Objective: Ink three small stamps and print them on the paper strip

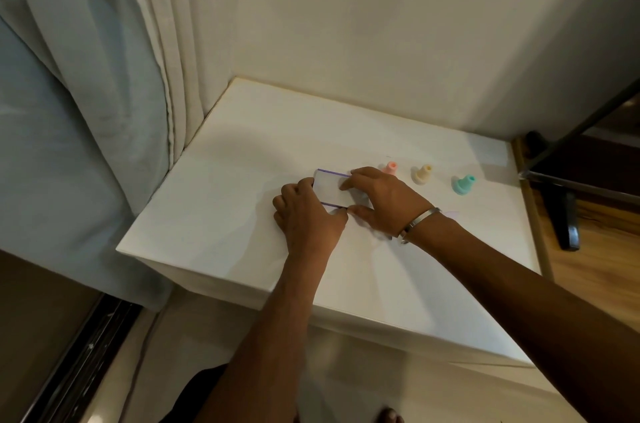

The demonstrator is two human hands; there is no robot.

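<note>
Cream walls close off the far and right sides of your workspace, and a pale curtain (86, 83) hangs down the left, its folds meeting the far left corner of the white worktop (242, 145). A dark framed panel (588, 132) leans in beyond the right edge, over wood flooring.

Your worktop is largely bare across its left half and near edge. Both your forearms cross the near edge and converge at the middle.

Your left hand (306, 215) lies knuckles up at the left end of a small white box with purple edges (330, 184), thumb along its near side. Your right hand (384, 197), with a metal bangle (417, 225) at the wrist, covers the box's right end, fingers on its top and far side, thumb at its near edge. The two thumbs nearly meet. Both hands are closed narrowly on the box, which rests on the worktop; whether it is the ink pad you cannot tell.

Three small stamps stand upright in a row toward the right edge: pink stamp (391, 168) just behind your right knuckles, partly hidden; yellow stamp (423, 174) near it; teal stamp (464, 184) furthest right. None is touched. Nothing readable as a paper strip shows.
</note>
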